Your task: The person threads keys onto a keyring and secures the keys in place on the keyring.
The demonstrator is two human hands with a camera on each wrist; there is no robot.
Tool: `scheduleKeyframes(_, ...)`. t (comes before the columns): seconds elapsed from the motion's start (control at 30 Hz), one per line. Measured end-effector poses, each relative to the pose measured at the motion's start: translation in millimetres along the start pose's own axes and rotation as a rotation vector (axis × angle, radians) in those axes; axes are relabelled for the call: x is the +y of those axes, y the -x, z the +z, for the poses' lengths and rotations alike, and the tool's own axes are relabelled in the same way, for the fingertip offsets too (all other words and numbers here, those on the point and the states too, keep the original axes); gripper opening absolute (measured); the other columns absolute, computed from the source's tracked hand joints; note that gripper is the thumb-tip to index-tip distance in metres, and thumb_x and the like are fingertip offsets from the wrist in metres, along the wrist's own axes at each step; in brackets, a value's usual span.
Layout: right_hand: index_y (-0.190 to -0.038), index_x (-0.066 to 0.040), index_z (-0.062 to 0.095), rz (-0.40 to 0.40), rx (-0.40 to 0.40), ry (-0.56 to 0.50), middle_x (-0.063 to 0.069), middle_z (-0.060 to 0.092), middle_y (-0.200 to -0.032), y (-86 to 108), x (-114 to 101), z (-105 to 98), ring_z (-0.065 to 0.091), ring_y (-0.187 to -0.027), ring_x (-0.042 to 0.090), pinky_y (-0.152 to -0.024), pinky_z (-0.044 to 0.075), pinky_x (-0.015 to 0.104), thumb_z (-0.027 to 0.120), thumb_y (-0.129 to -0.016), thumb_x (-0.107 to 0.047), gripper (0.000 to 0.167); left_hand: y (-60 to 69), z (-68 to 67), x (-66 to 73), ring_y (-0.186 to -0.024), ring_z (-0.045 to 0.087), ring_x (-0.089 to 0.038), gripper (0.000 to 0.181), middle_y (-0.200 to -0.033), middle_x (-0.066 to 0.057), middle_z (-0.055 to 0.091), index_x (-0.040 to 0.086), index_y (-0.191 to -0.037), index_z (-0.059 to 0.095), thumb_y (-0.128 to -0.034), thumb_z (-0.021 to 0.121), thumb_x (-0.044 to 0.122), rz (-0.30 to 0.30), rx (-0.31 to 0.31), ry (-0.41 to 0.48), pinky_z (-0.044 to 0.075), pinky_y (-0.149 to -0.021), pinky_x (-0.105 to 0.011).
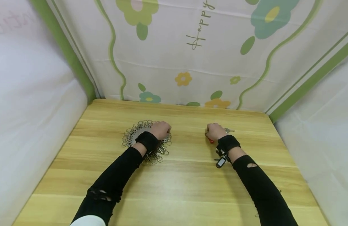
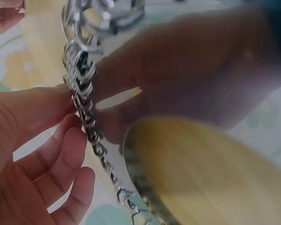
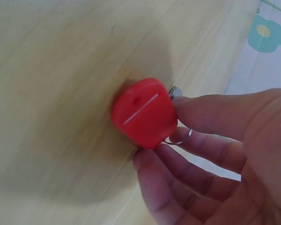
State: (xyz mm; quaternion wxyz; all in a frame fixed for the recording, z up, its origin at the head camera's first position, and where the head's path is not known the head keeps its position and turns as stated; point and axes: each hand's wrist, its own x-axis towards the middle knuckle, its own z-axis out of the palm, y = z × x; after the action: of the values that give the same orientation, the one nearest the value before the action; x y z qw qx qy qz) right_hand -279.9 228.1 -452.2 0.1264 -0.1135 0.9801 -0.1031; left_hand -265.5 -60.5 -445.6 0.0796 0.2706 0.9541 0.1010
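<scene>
A round metal disc (image 1: 137, 135) ringed with many small metal key rings (image 1: 129, 138) lies on the left of the table. My left hand (image 1: 160, 130) is over its right side; in the left wrist view that hand (image 2: 42, 154) has thumb and fingertips at the row of rings (image 2: 86, 93), pinching there, with the exact ring hidden. My right hand (image 1: 215, 131) is at the table's right; in the right wrist view it (image 3: 215, 150) pinches a red tag (image 3: 147, 112) with a thin ring at its lower edge, low over the wood.
A silver key (image 1: 229, 130) lies beside my right hand. A black tag with a pale window (image 1: 220, 162) lies below my right wrist. White cloth walls with green trim (image 1: 78, 72) stand around the wooden table (image 1: 176, 182).
</scene>
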Motion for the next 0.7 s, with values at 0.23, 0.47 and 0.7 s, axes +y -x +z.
scheduleKeyframes(0.23,-0.073,-0.005,0.064,-0.019,0.054,-0.031,0.005,0.058,-0.066,1.1,1.4,2.9,0.055,-0.061,0.02,-0.06,0.046,0.034,0.07,-0.085,-0.015,0.017,-6.2,10.5,5.0,-0.072,0.059,-0.019,0.012,-0.085,-0.002,0.064,0.016,-0.085,0.068,-0.0903,0.063,0.007,-0.039,0.028,-0.04,0.048,-0.067,-0.034)
scheduleKeyframes(0.47,-0.07,-0.006,0.062,-0.023,0.085,-0.012,0.005,0.056,-0.063,0.7,-0.3,6.7,0.053,-0.057,0.019,-0.056,0.043,0.031,0.065,-0.089,-0.013,0.02,-8.7,12.5,9.0,-0.065,0.054,-0.018,0.022,-0.079,-0.003,0.061,0.015,-0.079,0.065,-0.0916,0.057,-0.001,-0.052,0.023,-0.027,0.041,-0.059,-0.032)
scheduleKeyframes(0.7,-0.069,-0.006,0.061,-0.023,0.094,-0.018,0.004,0.056,-0.063,3.2,-1.0,6.4,0.053,-0.056,0.019,-0.054,0.043,0.031,0.064,-0.089,-0.012,0.021,-4.3,13.7,8.9,-0.063,0.053,-0.017,0.021,-0.08,-0.004,0.063,0.014,-0.08,0.068,-0.0924,0.057,0.001,-0.013,0.057,-0.039,0.037,-0.059,-0.03)
